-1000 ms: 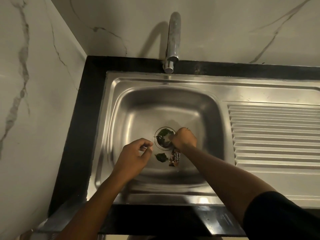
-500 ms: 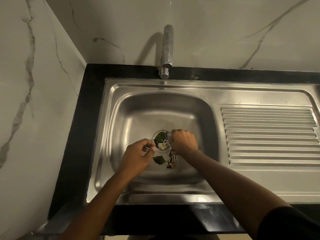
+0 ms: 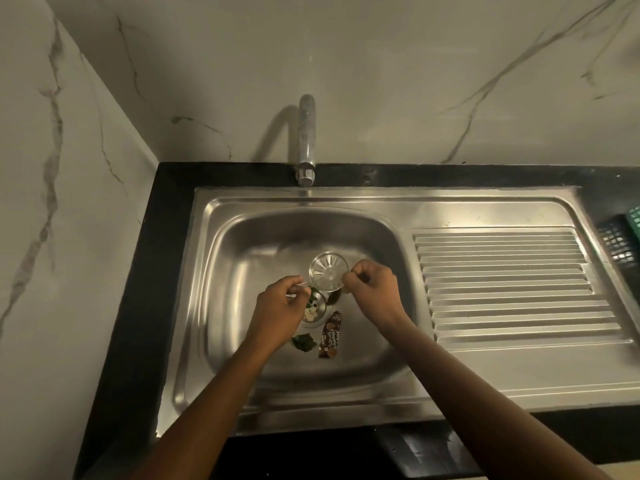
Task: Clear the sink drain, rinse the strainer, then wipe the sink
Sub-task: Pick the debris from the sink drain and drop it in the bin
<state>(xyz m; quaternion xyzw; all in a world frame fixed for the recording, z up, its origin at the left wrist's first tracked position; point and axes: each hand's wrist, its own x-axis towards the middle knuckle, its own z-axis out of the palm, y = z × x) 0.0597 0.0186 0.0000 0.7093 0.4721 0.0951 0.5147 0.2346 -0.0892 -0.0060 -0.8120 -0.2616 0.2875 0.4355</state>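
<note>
Right hand (image 3: 372, 289): fingers curled, thumb and forefinger pinching the rim of the strainer (image 3: 328, 270) at its 3 o'clock edge. The strainer is a round slotted steel disc, face toward me, off the drain (image 3: 318, 315) and just to the drain's 1 o'clock.

Left hand (image 3: 280, 306): fingers curled, tips at the strainer's 8 o'clock rim. I cannot tell whether they grip the rim or only meet it. This hand covers the drain's 9 o'clock side.

In the open drain I see pale scraps (image 3: 310, 314) and dark green bits. A dark scrap lies under the strainer's 5 o'clock edge.

At 6 o'clock of the drain, on the basin floor, a green leaf (image 3: 304, 342) lies just beside a brown snack wrapper (image 3: 330, 336); the wrapper runs roughly 12 to 6.

The sink (image 3: 239, 258) has bare floor from the strainer to the far wall at 12 o'clock, and toward the walls at 9 and 3. Both forearms cross the near rim at 6 o'clock.

The tap (image 3: 307, 140) hangs over the far rim at 12 o'clock, well apart from the hands. The ribbed draining board (image 3: 502, 289) lies at 3 o'clock, with a black basket (image 3: 620, 244) past its far right edge. A black counter (image 3: 173, 271) borders the sink at 9 o'clock, meeting the marble wall (image 3: 69, 237).
</note>
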